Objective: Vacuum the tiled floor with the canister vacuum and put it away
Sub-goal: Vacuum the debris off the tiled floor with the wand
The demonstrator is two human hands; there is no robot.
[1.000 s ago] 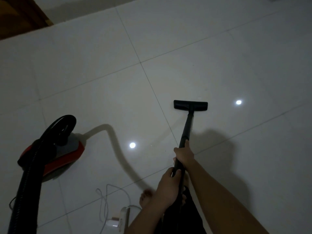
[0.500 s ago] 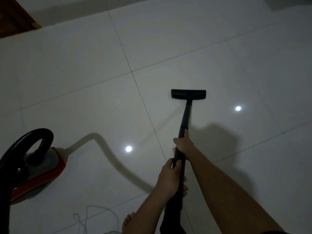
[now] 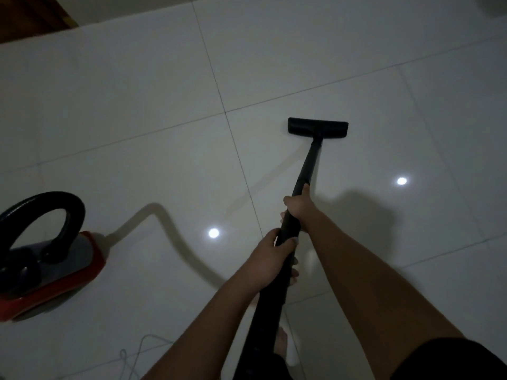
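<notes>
Both hands grasp the black wand (image 3: 306, 171) of the vacuum, which slants away from the person down to the tiled floor (image 3: 137, 105). The right hand (image 3: 297, 212) is the one farther up the wand toward its far end; its fingers (image 3: 286, 201) are wrapped round the tube from the left and the thumb lies along the top of it. The left hand (image 3: 270, 259) grips the wand just behind the right one, nearer the body, with its fingers curled under and showing on the wand's right side and the thumb clamped over the top. The two hands are close together but not touching.

At the far end of the wand, well beyond the right hand, the flat black floor head (image 3: 317, 128) sits crosswise on a pale tile, just to the right of a grout line.

Well to the left of the wand, the red and grey canister vacuum (image 3: 57, 275) stands on the floor, with its thick black hose (image 3: 72, 215) arching up out of its top and off the left edge. The hose's shadow snakes across the tiles toward the wand. A thin white cord (image 3: 142, 349) lies looped on the floor to the lower left of the wand. A bare foot (image 3: 282, 344) shows just right of the wand's near end. Two bright light spots (image 3: 213, 233) reflect off the tiles, one on either side of the wand.
</notes>
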